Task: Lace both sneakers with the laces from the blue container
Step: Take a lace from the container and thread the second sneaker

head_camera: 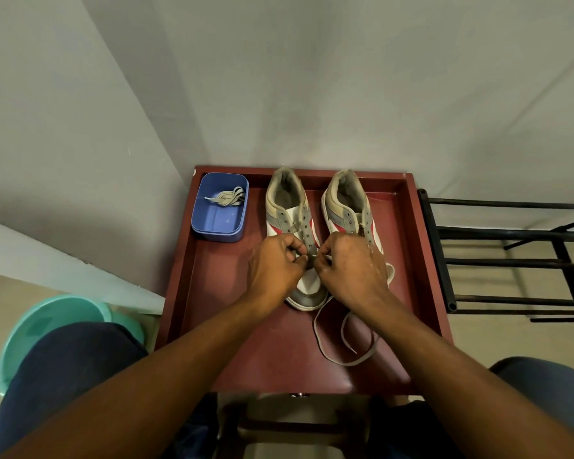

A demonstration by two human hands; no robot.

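Note:
Two white, grey and red sneakers stand side by side on a dark red table [219, 313], heels toward the wall. Over the lower eyelets of the left sneaker [290, 210], my left hand [274, 266] and my right hand [348, 266] each pinch a piece of a white lace [343, 339]. The rest of that lace trails in loops on the table below my right wrist. My right hand hides part of the right sneaker [347, 207]. A blue container [219, 208] at the table's back left holds a second, bundled lace [227, 197].
The table has a raised rim and stands in a corner between grey walls. A black metal rack [511, 256] stands close on the right. A teal bucket [47, 326] sits on the floor at lower left, beside my knee.

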